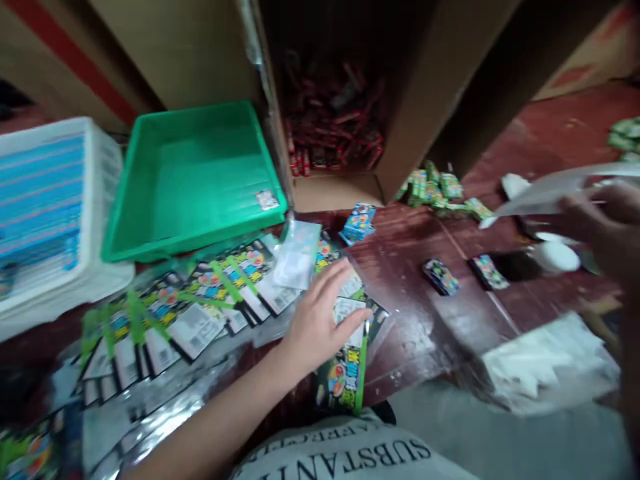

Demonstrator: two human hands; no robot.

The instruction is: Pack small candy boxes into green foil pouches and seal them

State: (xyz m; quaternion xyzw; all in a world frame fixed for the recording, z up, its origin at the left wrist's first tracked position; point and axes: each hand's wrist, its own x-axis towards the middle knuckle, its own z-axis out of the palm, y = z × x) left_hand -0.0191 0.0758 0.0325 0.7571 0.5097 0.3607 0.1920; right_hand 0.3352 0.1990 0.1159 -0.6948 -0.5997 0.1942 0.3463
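My left hand (320, 317) lies with fingers stretched out over a printed black-and-green packet (345, 380) near the table's front edge. Under and beside its fingers are more clear-wrapped packets, partly hidden by the hand. At the far right, my right hand (610, 220) is dark and blurred; it grips a whitish translucent plastic sheet (545, 190) that sticks out to the left. Fanned to the left of my left hand is a row of similar packets (195, 327) with white barcode backs. A small clear plastic bag (297, 257) rests on that row.
A green tray (200, 173) stands behind the packets, beside a white basket (100, 193). An open carton (340, 190) holds many small red packs. Blue packs (359, 223), dark small boxes (441, 277), green packs (433, 190) and a bundle of white plastic bags (547, 363) lie rightward.
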